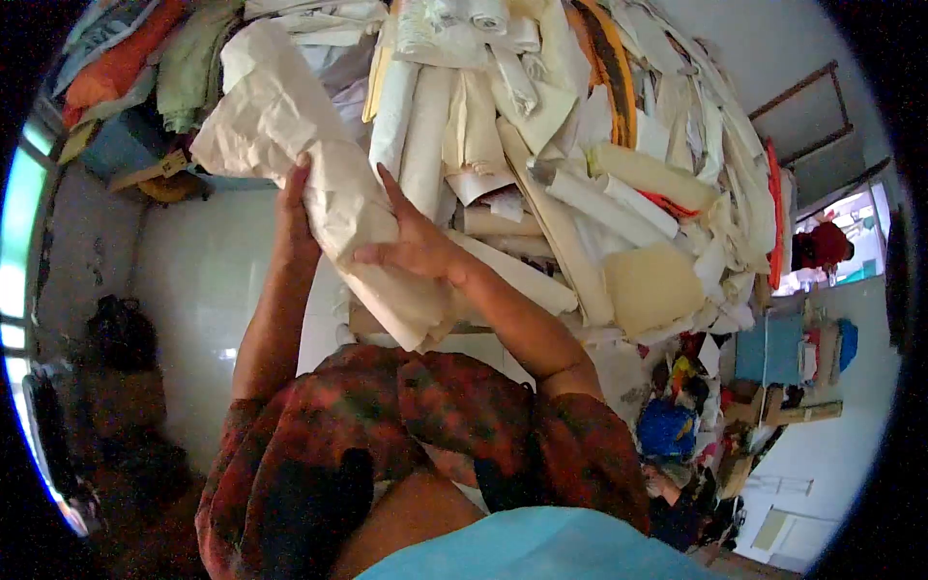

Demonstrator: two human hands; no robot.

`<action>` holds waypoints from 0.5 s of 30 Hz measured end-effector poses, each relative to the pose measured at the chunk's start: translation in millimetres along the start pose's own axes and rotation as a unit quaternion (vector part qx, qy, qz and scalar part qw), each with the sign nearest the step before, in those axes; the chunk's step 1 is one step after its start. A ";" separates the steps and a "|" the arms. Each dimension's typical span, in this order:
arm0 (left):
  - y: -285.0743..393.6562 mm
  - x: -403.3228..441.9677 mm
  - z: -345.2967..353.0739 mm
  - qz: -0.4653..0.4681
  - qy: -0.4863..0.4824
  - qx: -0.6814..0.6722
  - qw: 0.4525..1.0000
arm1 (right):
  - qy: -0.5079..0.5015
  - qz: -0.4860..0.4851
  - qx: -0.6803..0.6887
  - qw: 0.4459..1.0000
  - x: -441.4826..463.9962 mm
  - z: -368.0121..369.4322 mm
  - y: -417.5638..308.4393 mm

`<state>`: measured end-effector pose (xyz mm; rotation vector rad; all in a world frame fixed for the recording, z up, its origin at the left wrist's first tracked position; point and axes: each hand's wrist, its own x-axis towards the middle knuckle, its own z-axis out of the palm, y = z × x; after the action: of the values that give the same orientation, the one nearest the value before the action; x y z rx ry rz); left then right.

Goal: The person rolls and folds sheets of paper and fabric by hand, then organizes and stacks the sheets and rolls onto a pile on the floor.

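– Left hand (300, 217) and right hand (420, 244) both gripping, a huge heap of rolls (474, 121) beyond!
– Light, even pressure looks wise; squeezing could crease the crumpled pale roll (324, 179) further.
– And there it slants, right between the hands, upper end reaching past the left!

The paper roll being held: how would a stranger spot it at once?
Find the big pile of pale rolls. Near its left end are the left hand and right hand. Between them slants the crumpled beige paper roll, the only one being gripped.
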<state>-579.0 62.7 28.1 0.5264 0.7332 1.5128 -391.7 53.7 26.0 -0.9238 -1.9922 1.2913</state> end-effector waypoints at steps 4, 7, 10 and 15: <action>-7.1 17.0 -11.3 -0.058 -0.065 -0.009 0.996 | 0.017 0.036 0.112 0.993 11.7 -7.5 7.1; -6.9 37.0 -25.6 -0.104 -0.151 -0.037 0.982 | 0.022 0.080 0.214 0.973 26.0 -6.0 -2.4; 12.4 64.8 -49.5 -0.158 -0.208 -0.081 0.962 | 0.022 0.168 0.201 0.965 57.5 -0.5 10.1; 65.0 120.1 -121.2 -0.176 -0.183 -0.072 0.965 | -0.005 0.138 0.368 0.920 141.3 57.1 27.4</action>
<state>-720.7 166.8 -21.0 0.5160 0.3993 1.0863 -512.5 145.2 -5.5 -0.8160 -1.2137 1.9995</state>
